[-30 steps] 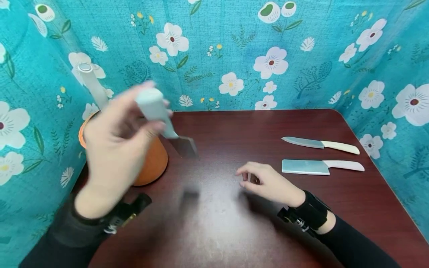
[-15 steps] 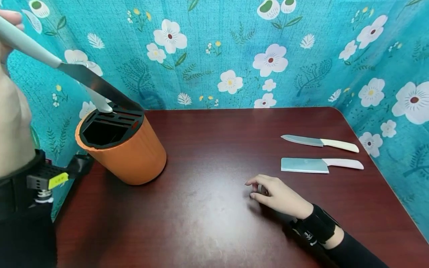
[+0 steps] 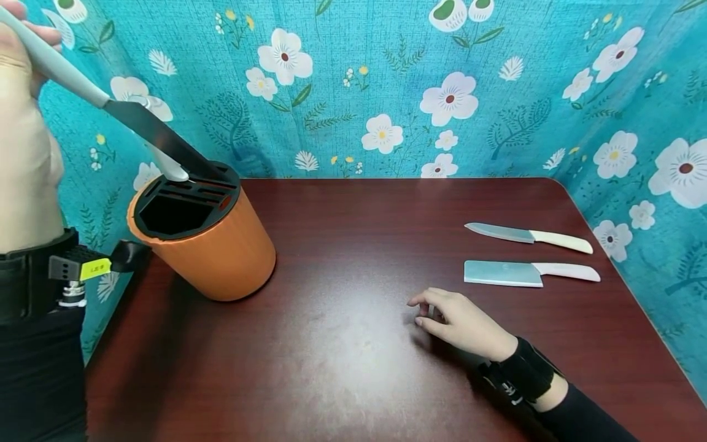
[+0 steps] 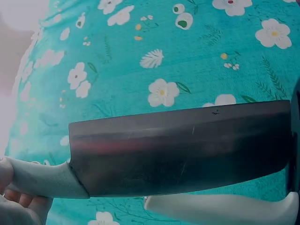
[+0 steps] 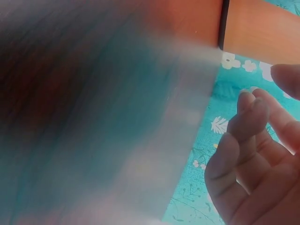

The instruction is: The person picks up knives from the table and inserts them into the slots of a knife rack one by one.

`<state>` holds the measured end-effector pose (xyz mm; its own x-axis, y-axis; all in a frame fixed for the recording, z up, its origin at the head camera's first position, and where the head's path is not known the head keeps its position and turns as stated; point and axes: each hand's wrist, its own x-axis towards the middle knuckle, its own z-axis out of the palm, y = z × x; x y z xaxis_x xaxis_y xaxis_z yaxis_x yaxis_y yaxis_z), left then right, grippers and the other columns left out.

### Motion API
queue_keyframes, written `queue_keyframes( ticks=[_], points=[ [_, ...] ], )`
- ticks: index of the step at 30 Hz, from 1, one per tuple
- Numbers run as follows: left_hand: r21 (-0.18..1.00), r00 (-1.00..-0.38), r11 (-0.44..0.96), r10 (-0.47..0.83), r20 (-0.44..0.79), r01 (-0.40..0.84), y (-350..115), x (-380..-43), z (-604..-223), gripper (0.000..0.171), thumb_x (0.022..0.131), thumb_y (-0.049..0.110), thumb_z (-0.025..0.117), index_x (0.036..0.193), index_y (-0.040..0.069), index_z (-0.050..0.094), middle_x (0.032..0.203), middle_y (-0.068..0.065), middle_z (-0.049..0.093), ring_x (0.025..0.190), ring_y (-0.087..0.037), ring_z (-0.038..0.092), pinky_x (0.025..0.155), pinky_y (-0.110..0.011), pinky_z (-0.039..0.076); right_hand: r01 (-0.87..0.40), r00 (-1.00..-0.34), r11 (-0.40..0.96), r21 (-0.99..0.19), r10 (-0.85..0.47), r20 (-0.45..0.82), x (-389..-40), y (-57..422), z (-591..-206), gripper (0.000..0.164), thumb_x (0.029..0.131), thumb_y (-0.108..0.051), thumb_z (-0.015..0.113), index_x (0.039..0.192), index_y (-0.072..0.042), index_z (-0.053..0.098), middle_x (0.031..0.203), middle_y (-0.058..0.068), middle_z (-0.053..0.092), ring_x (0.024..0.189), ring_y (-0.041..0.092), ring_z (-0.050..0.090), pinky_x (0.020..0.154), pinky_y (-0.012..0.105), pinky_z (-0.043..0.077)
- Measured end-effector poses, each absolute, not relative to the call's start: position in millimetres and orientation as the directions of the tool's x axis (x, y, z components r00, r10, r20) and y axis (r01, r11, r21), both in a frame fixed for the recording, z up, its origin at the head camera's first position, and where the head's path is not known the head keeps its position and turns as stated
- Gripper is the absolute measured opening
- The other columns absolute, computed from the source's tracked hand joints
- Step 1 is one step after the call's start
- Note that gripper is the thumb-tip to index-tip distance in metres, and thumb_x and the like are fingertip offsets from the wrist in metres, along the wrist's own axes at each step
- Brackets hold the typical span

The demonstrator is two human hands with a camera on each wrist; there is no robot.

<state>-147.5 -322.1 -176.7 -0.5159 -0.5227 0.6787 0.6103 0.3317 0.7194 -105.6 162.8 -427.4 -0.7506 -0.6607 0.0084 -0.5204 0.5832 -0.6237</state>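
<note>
In the head view my left hand (image 3: pixel 27 135) grips the pale handle of a wide-bladed kitchen knife (image 3: pixel 157 135) at the far left. Its dark blade slants down to the right, and the end meets the slotted black top of an orange knife holder (image 3: pixel 221 258). How deep the tip sits in a slot is hard to tell. The left wrist view shows the whole broad blade (image 4: pixel 183 150) with fingers curled on the handle (image 4: pixel 47 178). A second white knife handle (image 3: pixel 168 164) sticks out of the holder, close beside the blade. My right hand (image 3: pixel 461 322), loosely curled, holds nothing above the table.
On the right of the dark red table (image 3: pixel 342 245) lie a narrow knife (image 3: pixel 527 237) and a cleaver (image 3: pixel 530 274), both with white handles pointing right. A blue flowered cloth (image 3: pixel 353 92) hangs behind and around the table.
My left hand has carried the knife left from above the table to the holder, and the blade has come down slightly at its top. My right hand has shifted a little right and nearer.
</note>
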Motion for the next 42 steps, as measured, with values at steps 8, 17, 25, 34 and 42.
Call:
queue_keyframes(
  ticks=[8, 17, 25, 34, 42],
  points=[
    [0.711, -0.525, 0.249, -0.527, 0.669, 0.657, -327, -151, -180, 0.025, 0.105, -0.002, 0.044, 0.118, 0.003, 0.064, 0.107, -0.009, 0.071, 0.115, -0.026, 0.066, 0.122, -0.037, 0.033, -0.528, -0.754, 0.593, -0.608, -0.656, 0.016, -106, 166, -429, 0.023, 0.098, -0.017, 0.066, 0.12, -0.015, 0.067, 0.09, -0.011, 0.06, 0.071, -0.002, 0.048, 0.061, 0.018, 0.044],
    [0.754, -0.55, 0.263, -0.548, 0.63, 0.602, -323, -152, -179, 0.024, 0.105, 0.003, 0.046, 0.12, 0.004, 0.065, 0.11, -0.006, 0.07, 0.118, -0.024, 0.064, 0.124, -0.036, 0.029, -0.522, -0.754, 0.589, -0.617, -0.657, 0.01, -106, 167, -429, 0.023, 0.098, -0.017, 0.065, 0.121, -0.015, 0.067, 0.09, -0.012, 0.06, 0.073, -0.002, 0.049, 0.062, 0.018, 0.045],
    [0.826, -0.735, 0.399, -0.4, 0.548, 0.399, -300, -140, -180, 0.046, 0.104, 0.007, 0.046, 0.149, 0.018, 0.043, 0.123, 0.002, 0.057, 0.118, -0.015, 0.063, 0.124, -0.036, 0.028, -0.526, -0.751, 0.586, -0.616, -0.66, 0.013, -107, 167, -430, 0.023, 0.098, -0.017, 0.065, 0.121, -0.014, 0.067, 0.09, -0.012, 0.06, 0.074, -0.002, 0.05, 0.063, 0.018, 0.044],
    [0.626, -0.84, 0.737, -0.15, 0.521, 0.256, -293, -135, -198, 0.051, 0.106, 0.013, 0.048, 0.152, 0.032, 0.039, 0.12, 0.009, 0.063, 0.113, 0.008, 0.061, 0.122, -0.035, 0.035, -0.518, -0.756, 0.594, -0.616, -0.655, 0.005, -106, 167, -432, 0.023, 0.097, -0.016, 0.066, 0.12, -0.014, 0.068, 0.088, -0.012, 0.059, 0.07, -0.001, 0.048, 0.061, 0.018, 0.044],
    [0.422, -0.862, 0.884, -0.046, 0.505, 0.2, -293, -134, -213, 0.04, 0.099, 0.009, 0.064, 0.138, 0.013, 0.059, 0.131, -0.021, 0.067, 0.096, 0.033, 0.044, 0.102, -0.012, 0.047, -0.509, -0.751, 0.59, -0.627, -0.66, -0.011, -105, 168, -434, 0.022, 0.098, -0.017, 0.065, 0.119, -0.014, 0.068, 0.086, -0.011, 0.058, 0.066, -0.001, 0.046, 0.058, 0.018, 0.042]
  ],
)
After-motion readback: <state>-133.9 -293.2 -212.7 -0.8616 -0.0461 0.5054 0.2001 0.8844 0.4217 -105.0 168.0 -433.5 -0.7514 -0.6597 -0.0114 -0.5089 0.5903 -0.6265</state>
